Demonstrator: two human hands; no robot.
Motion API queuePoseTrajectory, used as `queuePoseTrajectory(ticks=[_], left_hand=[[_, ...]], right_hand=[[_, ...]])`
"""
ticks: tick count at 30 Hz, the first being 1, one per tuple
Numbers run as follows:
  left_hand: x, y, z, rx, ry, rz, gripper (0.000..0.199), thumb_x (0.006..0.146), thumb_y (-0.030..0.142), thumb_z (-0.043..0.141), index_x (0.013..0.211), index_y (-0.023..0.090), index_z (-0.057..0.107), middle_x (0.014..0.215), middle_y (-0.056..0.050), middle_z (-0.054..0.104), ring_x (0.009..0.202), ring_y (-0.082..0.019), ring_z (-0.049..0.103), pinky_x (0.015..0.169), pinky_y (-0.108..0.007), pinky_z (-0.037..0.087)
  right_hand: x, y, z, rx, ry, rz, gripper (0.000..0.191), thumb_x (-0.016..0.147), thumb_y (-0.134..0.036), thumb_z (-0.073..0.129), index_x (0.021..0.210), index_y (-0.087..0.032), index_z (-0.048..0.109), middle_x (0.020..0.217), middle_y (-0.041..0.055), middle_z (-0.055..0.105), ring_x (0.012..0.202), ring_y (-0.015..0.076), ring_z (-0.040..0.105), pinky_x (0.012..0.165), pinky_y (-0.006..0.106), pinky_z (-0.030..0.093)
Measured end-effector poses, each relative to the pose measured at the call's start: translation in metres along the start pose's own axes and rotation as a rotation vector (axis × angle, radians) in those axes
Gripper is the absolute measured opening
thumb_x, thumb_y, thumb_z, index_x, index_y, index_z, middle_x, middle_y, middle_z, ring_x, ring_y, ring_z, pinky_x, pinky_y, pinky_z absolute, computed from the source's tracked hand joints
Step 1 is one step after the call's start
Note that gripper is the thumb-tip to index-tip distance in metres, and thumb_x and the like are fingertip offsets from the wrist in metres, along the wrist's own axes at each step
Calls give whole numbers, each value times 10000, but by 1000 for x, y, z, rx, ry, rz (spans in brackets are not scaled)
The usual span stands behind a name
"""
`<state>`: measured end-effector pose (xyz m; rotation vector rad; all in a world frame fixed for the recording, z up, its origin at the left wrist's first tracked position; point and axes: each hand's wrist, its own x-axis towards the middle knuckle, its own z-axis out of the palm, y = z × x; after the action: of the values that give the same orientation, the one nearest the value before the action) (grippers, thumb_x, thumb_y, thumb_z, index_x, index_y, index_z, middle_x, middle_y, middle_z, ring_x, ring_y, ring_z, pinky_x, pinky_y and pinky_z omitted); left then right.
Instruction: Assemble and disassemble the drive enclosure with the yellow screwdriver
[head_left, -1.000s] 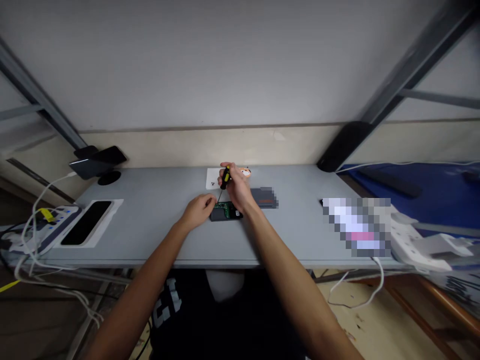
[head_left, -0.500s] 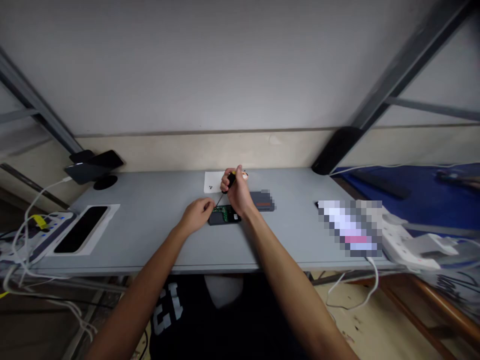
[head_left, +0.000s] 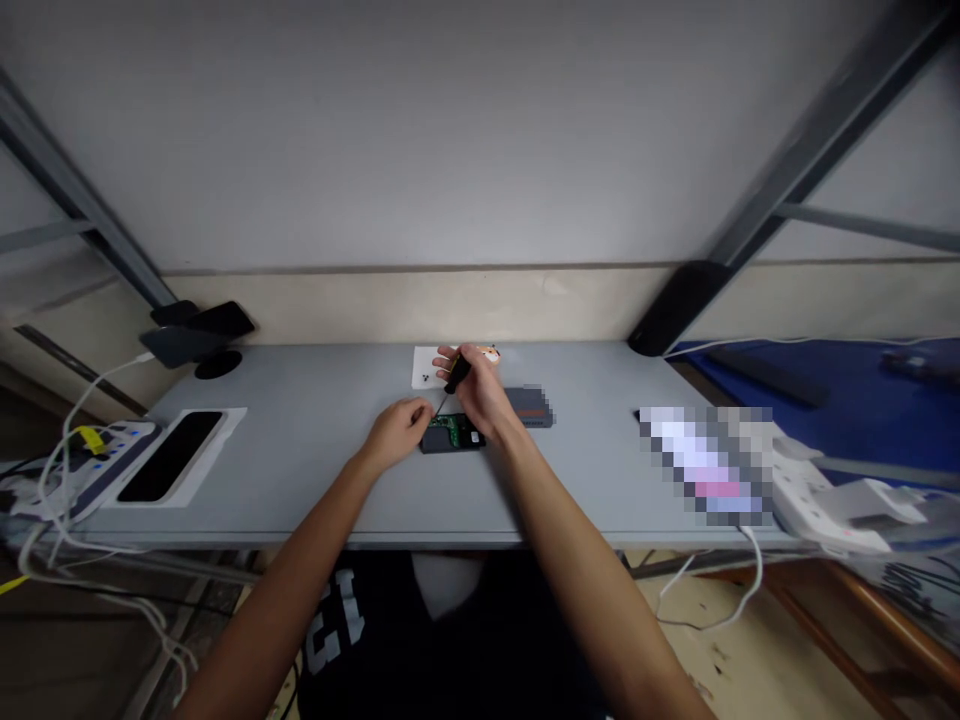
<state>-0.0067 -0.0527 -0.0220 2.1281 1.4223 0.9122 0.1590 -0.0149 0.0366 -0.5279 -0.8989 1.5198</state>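
Note:
My right hand [head_left: 482, 392] holds a screwdriver [head_left: 457, 372] with a black and yellow handle, some fingers loosened around it. Its thin shaft slants down to the upper left corner of an opened dark device [head_left: 442, 440], where a green circuit board [head_left: 454, 430] shows. At that same corner, the fingers of my left hand [head_left: 399, 432] are pinched together close to the screwdriver's tip. What they grip is hidden. Behind the device lies a white sheet [head_left: 421, 365] with several tiny dark pieces, probably screws, on it. A grey casing part [head_left: 529, 408], partly blurred out, rests right of my right hand.
On the grey table [head_left: 300, 480], a black-screened phone [head_left: 172, 455] lies on white paper at left, beside a power strip [head_left: 112, 465] with cables. A stand with a dark screen [head_left: 199, 335] is behind it. At right are a lit, pixelated phone [head_left: 694, 460] and a black cylinder [head_left: 679, 305].
My right hand's fingers have loosened and spread around the screwdriver handle, and the handle sits a little lower. My left hand stays at the device's corner. The whole view has shifted slightly.

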Motion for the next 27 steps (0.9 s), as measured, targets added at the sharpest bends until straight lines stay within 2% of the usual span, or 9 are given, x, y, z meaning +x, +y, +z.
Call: queuePoseTrajectory(ticks=[2,5,9,12,17,20,23,25,27], left_hand=[[0,0,0,-3,5,-3,280,1001,304,463,913,209,710,879,-19,724,791,-180,633,732,-274,458],[0,-1,0,-12,3,-2,285,1003,320,468,920,209,718,852,-11,722,755,-172,618,708,-270,445],[0,-2,1,-31,-2,-1,285,995,317,477,899,198,717,817,-7,714,711,-161,601,667,-260,432],[0,-3,1,-47,5,5,255,976,279,496,890,192,720,833,-12,718,723,-161,604,679,-261,439],[2,-2,1,-62,30,30,240,973,252,515,872,190,723,879,-31,717,795,-170,617,740,-279,456],[2,-2,-1,-64,20,39,245,985,257,513,879,190,724,898,-38,713,816,-175,623,758,-292,470],[0,-3,-4,-76,-11,53,246,1012,303,507,978,197,726,968,-48,703,845,-174,620,786,-300,488],[-3,-4,-8,-101,-34,48,262,1016,367,533,1139,208,702,1047,-58,681,809,-158,593,783,-300,499],[-7,-4,-15,-130,-74,40,371,988,428,600,1303,234,634,1186,-73,644,823,-149,578,812,-306,513]], right_hand=[[0,-1,0,14,-20,7,299,807,-474,745,852,-236,570,820,3,664,712,146,610,691,291,495],[3,-1,-1,10,-52,-31,303,869,-531,681,892,-239,601,651,-49,494,587,121,488,602,265,431],[6,2,-5,-154,-10,-103,491,874,-687,616,1079,-244,671,711,-40,500,625,124,490,627,268,434],[4,5,-10,-321,5,-176,458,836,-600,711,1150,-270,667,797,-32,553,727,139,531,687,269,446],[3,3,-10,-479,84,-346,270,815,-417,767,1012,-277,645,798,-26,572,762,154,536,714,287,440],[7,-21,-6,-361,120,-461,184,855,-337,708,1007,-291,615,787,-30,545,727,143,530,683,285,428],[10,-63,-9,-383,90,-535,169,848,-288,685,1011,-308,644,778,-28,513,665,133,487,635,283,421],[8,-93,-21,-624,-20,-471,137,846,-305,693,981,-286,696,803,-8,564,684,149,509,654,307,447],[3,-118,-41,-985,-167,-315,183,842,-353,722,1004,-272,747,910,20,668,812,198,592,773,360,490]])
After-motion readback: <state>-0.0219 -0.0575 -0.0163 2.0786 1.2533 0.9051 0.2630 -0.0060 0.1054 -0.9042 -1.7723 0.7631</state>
